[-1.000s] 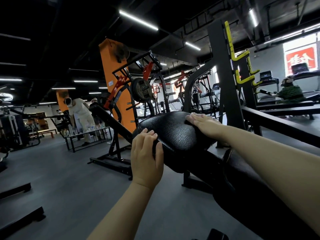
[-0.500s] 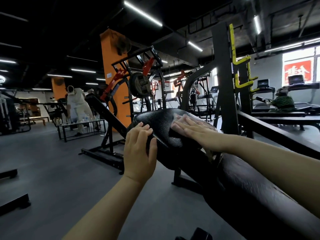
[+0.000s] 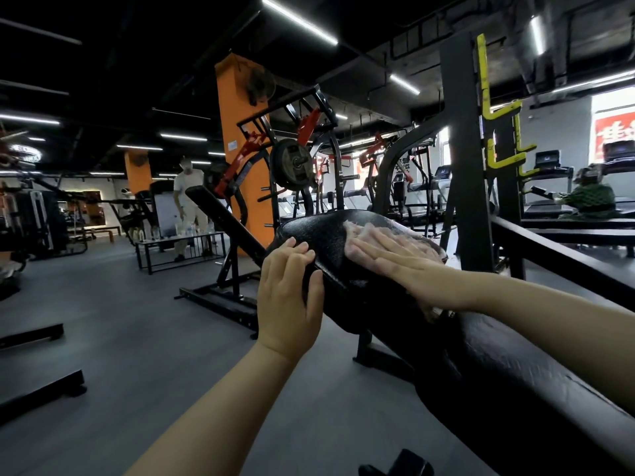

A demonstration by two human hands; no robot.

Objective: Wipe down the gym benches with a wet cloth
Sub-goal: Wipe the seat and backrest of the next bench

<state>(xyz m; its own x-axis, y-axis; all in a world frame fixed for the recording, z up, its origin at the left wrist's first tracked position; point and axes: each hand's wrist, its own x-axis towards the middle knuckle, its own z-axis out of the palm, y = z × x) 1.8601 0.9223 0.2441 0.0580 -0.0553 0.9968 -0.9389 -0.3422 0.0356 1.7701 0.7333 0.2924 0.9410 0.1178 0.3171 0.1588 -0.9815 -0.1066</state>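
Note:
A black padded bench runs from the lower right up to a raised seat pad [image 3: 319, 235] in the middle of the view. A thin, pale pink wet cloth [image 3: 409, 230] lies on top of that pad. My right hand [image 3: 395, 261] lies flat on the cloth with straight fingers, pressing it onto the pad; the hand is motion-blurred. My left hand [image 3: 287, 300] grips the pad's near left edge, fingers over the top and thumb along the side. The long back pad [image 3: 515, 383] stretches under my right forearm.
A black rack upright with yellow hooks [image 3: 494, 115] stands just right of the bench. A red-and-black plate-loaded machine [image 3: 292, 163] and an orange pillar [image 3: 240, 132] are behind it. A person [image 3: 187, 201] stands at a low table at left; another person [image 3: 591, 197] sits at far right.
My right hand slid with the cloth from the pad's far right edge toward the left across its top. My left hand kept its hold on the pad's edge.

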